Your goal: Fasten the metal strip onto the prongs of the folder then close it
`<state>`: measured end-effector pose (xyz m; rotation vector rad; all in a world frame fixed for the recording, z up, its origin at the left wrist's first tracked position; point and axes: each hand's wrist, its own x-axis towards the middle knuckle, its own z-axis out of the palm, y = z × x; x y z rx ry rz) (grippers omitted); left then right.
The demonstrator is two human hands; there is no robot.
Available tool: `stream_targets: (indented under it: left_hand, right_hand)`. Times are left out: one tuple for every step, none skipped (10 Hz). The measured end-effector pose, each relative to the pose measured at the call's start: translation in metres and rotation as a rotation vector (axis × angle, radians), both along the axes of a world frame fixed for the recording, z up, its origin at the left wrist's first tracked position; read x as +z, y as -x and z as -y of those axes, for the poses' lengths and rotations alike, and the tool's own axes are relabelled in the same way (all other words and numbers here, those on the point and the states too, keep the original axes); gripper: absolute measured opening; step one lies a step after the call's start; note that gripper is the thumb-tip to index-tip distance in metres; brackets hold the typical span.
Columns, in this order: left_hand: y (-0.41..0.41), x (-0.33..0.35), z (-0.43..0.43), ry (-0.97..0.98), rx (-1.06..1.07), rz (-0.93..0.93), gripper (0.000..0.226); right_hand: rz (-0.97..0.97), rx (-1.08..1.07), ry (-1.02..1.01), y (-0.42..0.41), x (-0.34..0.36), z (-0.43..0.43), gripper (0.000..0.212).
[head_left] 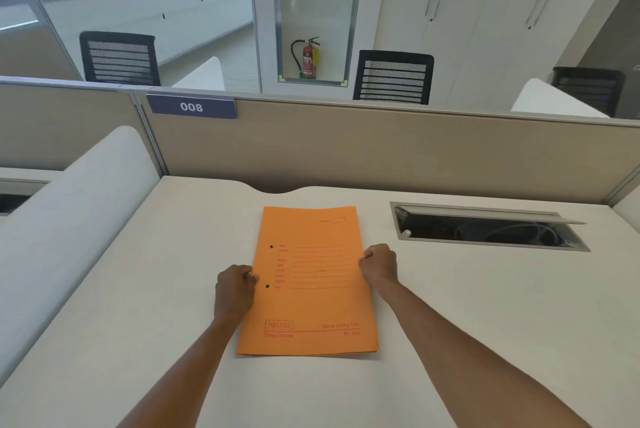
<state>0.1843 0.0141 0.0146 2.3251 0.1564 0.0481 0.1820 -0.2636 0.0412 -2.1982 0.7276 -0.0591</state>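
Both forearms enter from 6 o'clock. The left hand (235, 289) rests at the folder's 9 o'clock edge, its grip curled shut with fingertips touching the spine side near the lower punched hole; whether it pinches the cover cannot be told. The right hand (379, 265) sits at the 3 o'clock edge, grip clenched against the open side.

The orange folder (311, 303) lies flat and closed at the centre of the counter (138, 306). No metal strip or prongs are visible. Judged light, thin card: flexible, easily creased. Best lifted by the free 3 o'clock edge.

At 2 o'clock, well apart, an open cable hatch (485, 227).
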Motion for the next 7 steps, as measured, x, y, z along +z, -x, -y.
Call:
stream_targets:
  left_hand:
    - [-0.003, 0.002, 0.002, -0.019, 0.004, -0.002, 0.029]
    - [-0.003, 0.000, 0.004, -0.056, -0.002, 0.021, 0.034]
    - [0.000, 0.001, 0.007, -0.047, 0.013, 0.033, 0.027]
    - [0.000, -0.003, 0.010, -0.077, 0.016, 0.058, 0.023]
    - [-0.001, -0.003, 0.011, -0.113, 0.029, 0.027, 0.023]
    - [0.001, 0.001, 0.014, -0.190, 0.019, 0.086, 0.019]
    - [0.002, 0.010, 0.027, -0.338, -0.103, 0.246, 0.031]
  right_hand:
    - [-0.025, 0.015, 0.029, -0.002, -0.006, 0.000, 0.032]
    - [-0.041, 0.024, 0.087, -0.002, -0.012, -0.002, 0.034]
    - [-0.043, 0.039, 0.112, -0.002, -0.014, -0.002, 0.030]
    - [-0.036, 0.060, 0.134, -0.003, -0.015, -0.001, 0.030]
    - [-0.057, 0.116, 0.174, -0.004, -0.014, 0.000, 0.028]
    - [-0.002, 0.212, 0.401, 0.001, -0.014, -0.001, 0.023]
    - [0.177, 0.342, 0.573, 0.005, -0.013, -0.004, 0.054]
